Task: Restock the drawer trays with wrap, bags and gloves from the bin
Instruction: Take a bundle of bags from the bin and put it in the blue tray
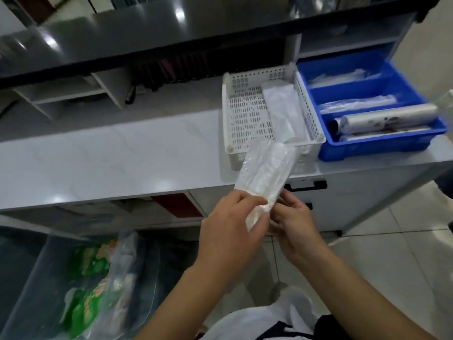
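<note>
— What do we have around us?

— On the pale counter [110, 155] stand two trays side by side, touching: a white tray [246, 114] with perforated walls and, to its right, a blue tray [367, 85] split into three long compartments. A folded white stack [284, 111] lies along the right side of the white tray. Rolls [389, 117] lie in the blue tray's nearest compartment, and clear film-like things lie in the other two, too blurred for us to name. A dark shelf [147, 33] overhangs the back of the counter. Down at our left sits the clear bin [29, 278] with green packs [90, 278] in it.

— Where is the packet?

— We hold the packet [264, 168] in the air, in front of the counter edge. Its far end reaches up over the white tray's front rim.

— Which way does it lie?

— Its long axis runs from our hands up and away, leaning to the right, so the far end points at the white tray. The tray's front wall stands directly behind that tip.

— And our hands?

— Both are at the near end, close together. Our left hand [230, 224] curls its fingers round the tail of the packet, and our right hand [294, 219] pinches it from the other side. A black drawer handle [308, 186] shows just beyond them.
</note>
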